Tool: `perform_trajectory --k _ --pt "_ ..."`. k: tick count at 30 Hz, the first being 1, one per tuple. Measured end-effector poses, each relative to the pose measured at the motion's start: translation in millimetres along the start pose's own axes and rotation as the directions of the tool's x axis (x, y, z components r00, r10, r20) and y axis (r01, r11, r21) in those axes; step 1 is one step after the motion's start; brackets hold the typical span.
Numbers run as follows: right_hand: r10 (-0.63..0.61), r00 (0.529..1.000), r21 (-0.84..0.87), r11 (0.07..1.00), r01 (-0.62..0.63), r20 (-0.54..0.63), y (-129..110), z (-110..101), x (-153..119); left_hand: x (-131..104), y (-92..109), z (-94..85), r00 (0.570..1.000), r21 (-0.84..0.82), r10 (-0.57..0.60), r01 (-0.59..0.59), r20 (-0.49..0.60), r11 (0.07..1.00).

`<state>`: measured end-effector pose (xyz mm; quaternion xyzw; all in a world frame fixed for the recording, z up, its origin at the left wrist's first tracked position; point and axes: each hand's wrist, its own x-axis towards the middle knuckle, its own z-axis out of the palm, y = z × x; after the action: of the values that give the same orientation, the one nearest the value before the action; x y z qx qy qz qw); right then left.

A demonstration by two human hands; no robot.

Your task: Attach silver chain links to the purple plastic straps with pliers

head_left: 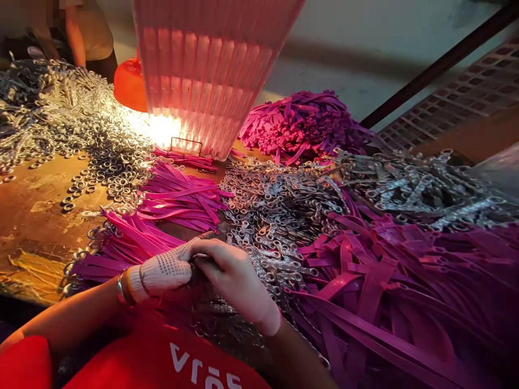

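In the head view my left hand (168, 268), in a dotted white glove, meets my right hand (237, 278), in a plain white glove, low in the middle. Both have curled fingers pressed together; what they pinch is hidden, with only a small dark bit showing between them. Left of them lies a bundle of magenta straps (127, 243) with metal rings on their ends. Just beyond and to the right spreads a heap of small silver metal links (279, 205). A second group of magenta straps (182, 197) lies farther off.
Loose metal rings (121, 167) and a big heap of silver pieces (52, 108) cover the back left. An orange lamp (130, 85) shines behind a ribbed translucent panel (203, 70). Magenta straps pile up at the back (304, 124) and right (377, 275). Another person (87, 32) stands beyond.
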<state>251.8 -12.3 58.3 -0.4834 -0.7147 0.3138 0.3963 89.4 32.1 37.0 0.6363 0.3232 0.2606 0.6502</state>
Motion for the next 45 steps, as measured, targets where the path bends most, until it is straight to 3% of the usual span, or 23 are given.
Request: perform_trajectory --k 4,7,10,13,16,19,21,23,27,29,32,34,36,38,39,40,43,45 --pt "0.194 0.953 0.07 0.981 -0.183 -0.234 10 8 0 -6 2 -1.6 0.992 -0.234 -0.122 0.111 -0.035 0.966" --pt "0.208 0.933 0.054 0.978 -0.201 -0.293 17 14 -6 -12 0 -2.1 0.972 -0.274 -0.205 0.167 -0.117 0.947" --pt "0.159 0.945 -0.026 0.984 -0.174 -0.284 17 16 -9 -14 -1 -4.8 0.972 -0.221 -0.197 0.167 -0.126 0.961" --pt "0.127 0.97 -0.082 0.986 -0.146 -0.208 16 9 -7 -14 -2 -10.1 0.977 -0.199 -0.21 0.198 -0.041 0.96" --pt "0.049 0.998 -0.083 0.995 -0.051 -0.026 16 0 -3 -13 -5 -13.5 0.962 -0.3 -0.248 0.272 0.114 0.914" --pt "-0.063 0.992 -0.091 0.993 0.073 0.108 18 -1 -1 -12 -10 -12.4 0.947 -0.314 -0.287 0.319 0.143 0.895" --pt "-0.06 0.996 -0.169 0.983 0.069 0.059 18 1 -2 -11 -11 -11.0 0.952 -0.235 -0.297 0.307 0.075 0.922" --pt "-0.03 1.0 -0.291 0.956 0.031 0.01 18 2 -4 -11 -9 -10.5 0.973 -0.13 -0.232 0.23 -0.007 0.965" --pt "-0.028 0.997 -0.489 0.87 0.06 0.072 13 2 -6 -10 0 -10.5 0.998 -0.018 -0.042 0.041 -0.05 0.999" --pt "-0.079 0.997 -0.58 0.81 0.079 0.025 13 6 -8 -8 4 -9.0 0.996 -0.078 -0.084 0.083 -0.017 0.994" --pt "-0.124 0.981 -0.626 0.78 0.005 -0.148 19 13 -11 1 7 -6.1 0.964 -0.278 -0.267 0.261 0.017 0.924" --pt "-0.061 0.971 -0.531 0.844 -0.074 -0.231 27 15 -11 17 8 -7.0 0.943 -0.343 -0.331 0.324 0.04 0.881" --pt "0.009 0.953 -0.427 0.893 -0.144 -0.302 35 13 -11 47 10 -12.8 0.94 -0.249 -0.325 0.34 0.1 0.907" --pt "0.029 0.925 -0.37 0.911 -0.18 -0.379 41 12 -12 91 14 -23.7 0.961 0.056 -0.266 0.262 0.08 0.964" --pt "0.025 0.918 -0.351 0.92 -0.176 -0.395 43 13 -12 117 17 -30.2 0.983 0.27 -0.183 0.169 0.027 0.948" --pt "0.019 0.921 -0.334 0.929 -0.16 -0.389 43 16 -13 143 21 -36.9 0.991 0.517 -0.103 0.131 -0.083 0.846" --pt "0.009 0.957 -0.328 0.938 -0.107 -0.288 43 30 -18 209 26 -51.1 0.982 0.695 -0.052 0.166 -0.182 0.7" --pt "0.012 0.967 -0.346 0.933 -0.102 -0.253 44 39 -20 234 23 -52.6 0.976 0.742 -0.079 0.206 -0.202 0.638"
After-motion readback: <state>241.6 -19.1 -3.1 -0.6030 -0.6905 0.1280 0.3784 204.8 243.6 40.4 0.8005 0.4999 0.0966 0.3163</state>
